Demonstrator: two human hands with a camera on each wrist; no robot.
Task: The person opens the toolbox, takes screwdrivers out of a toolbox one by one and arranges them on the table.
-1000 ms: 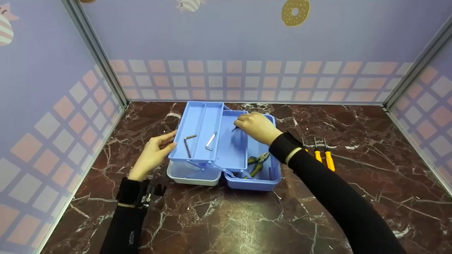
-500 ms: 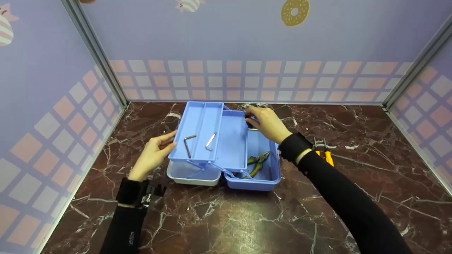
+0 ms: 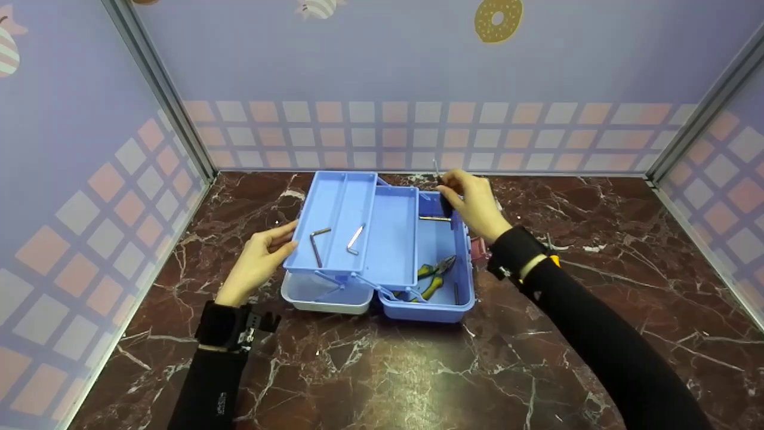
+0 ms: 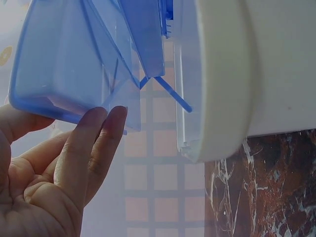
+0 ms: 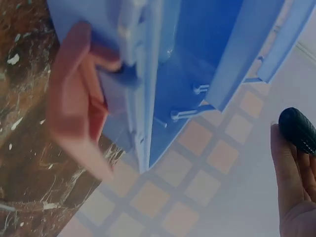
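Toolbox (image 3: 427,314), open, stands mid-table, its long axis near to far. On its left, the left hand (image 3: 255,263) grips the upper tray (image 3: 328,206) by its left edge; the left wrist view gives the tray's underside with fingertips against it, which the head view hides. Below that tray sits the pale lid (image 3: 328,308), its rounded wall large in the left wrist view. Two hex keys lie in the near half of the upper tray: the brown key (image 3: 316,246) runs near to far, short leg turned right at the far end; the silver key (image 3: 356,239) slants far and right, short leg at the near end. Next right comes the lower tray (image 3: 391,239). In the base, a rod (image 3: 434,218) lies left to right at the far end, and pliers (image 3: 440,278) lie nearer, nose far and right. By the far right corner, well apart from the left hand, the right hand (image 3: 480,206) pinches a tool (image 3: 446,207). Its long axis runs close to near–far, shaft pointing away and slightly left; how steeply it tips I cannot tell. Only the head view shows that shaft; the right wrist view adds the rounded, ribbed handle end. Farther right, the sleeve (image 3: 603,340) partly hides a yellow handle (image 3: 555,261).
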